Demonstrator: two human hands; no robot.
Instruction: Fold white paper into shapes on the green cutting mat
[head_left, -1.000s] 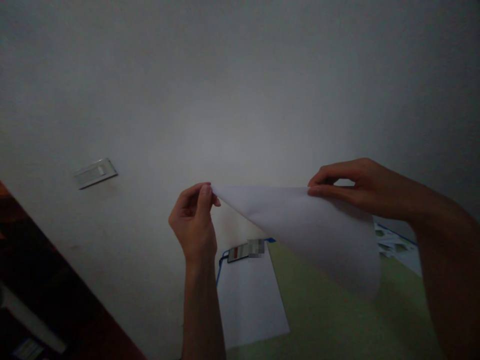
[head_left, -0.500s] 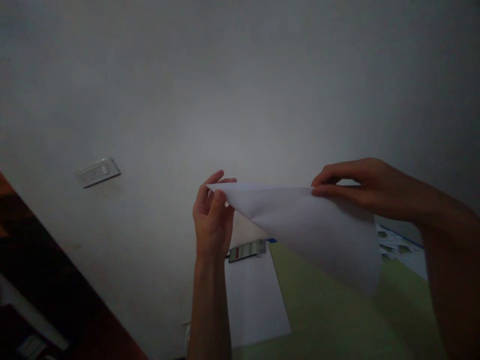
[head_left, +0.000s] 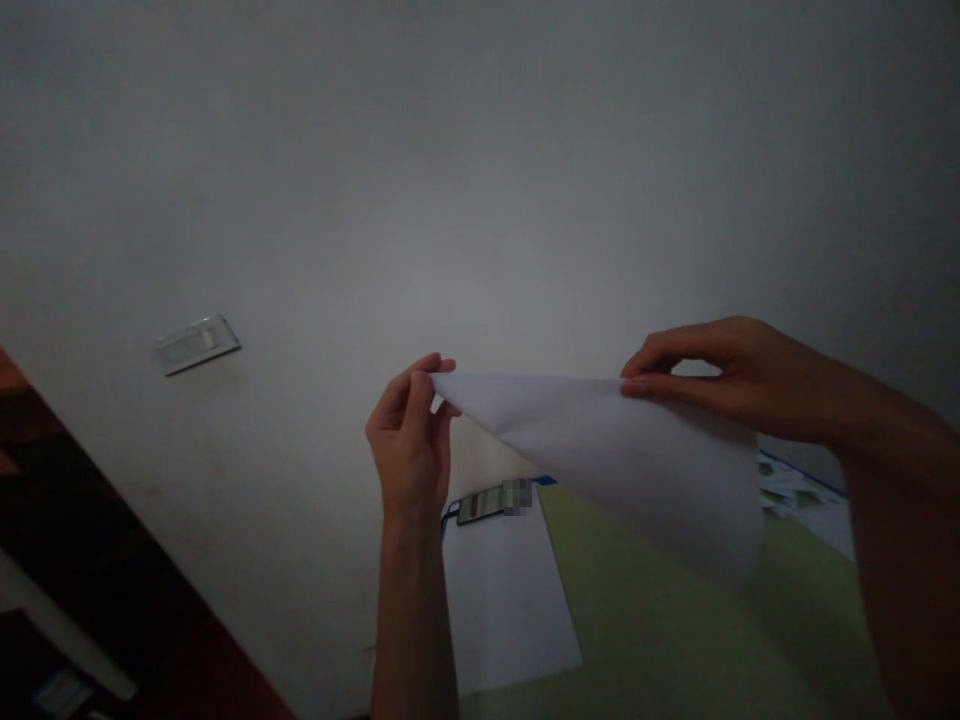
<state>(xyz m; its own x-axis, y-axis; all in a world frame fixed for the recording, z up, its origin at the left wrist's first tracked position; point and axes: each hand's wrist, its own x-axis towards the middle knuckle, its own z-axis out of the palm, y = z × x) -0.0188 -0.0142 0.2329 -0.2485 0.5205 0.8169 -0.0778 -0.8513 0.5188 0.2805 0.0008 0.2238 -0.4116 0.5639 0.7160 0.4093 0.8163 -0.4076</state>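
Note:
A white sheet of paper point(head_left: 622, 460) hangs in the air in front of a pale wall, bent over on itself so that it sags toward the lower right. My left hand point(head_left: 411, 440) pinches its left corner between thumb and fingers. My right hand point(head_left: 712, 375) pinches the top edge further right, thumb against fingertips. Both forearms reach up from the bottom of the view.
Below lies a green surface point(head_left: 645, 640) with a flat white sheet point(head_left: 506, 590), a small card on a blue lanyard point(head_left: 484, 503) and printed papers point(head_left: 795, 490) at the right. A wall switch plate point(head_left: 196, 344) sits left. Dark wooden furniture point(head_left: 97, 600) fills the lower left.
My left hand slid right along the sheet's corner with fingers loosened, then came back a little left and closed on the corner again. My right hand stayed put.

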